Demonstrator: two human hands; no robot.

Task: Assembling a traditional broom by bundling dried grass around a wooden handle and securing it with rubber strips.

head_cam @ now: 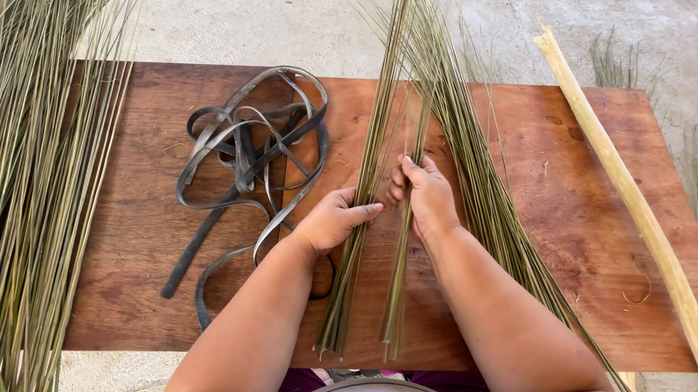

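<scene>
Left hand [331,218] has its grip closed around a thin bundle of green reed stalks [366,172], thumb pressed across the front, and the right hand [427,197] is clamped on a second, even thinner bunch [397,287] just beside it, fingers curled over the stems. Both bunches run straight up and down through the grips, cut ends hanging just past the near edge of the wooden bench [571,219]. Just right of the right hand a bigger sheaf of stalks [487,202] slants across the bench. Left of the left hand lies a tangle of dark rubber straps [249,160], and further left a big pile of reeds [6,169]. Far right, a pale stick [640,218] lies diagonally.
</scene>
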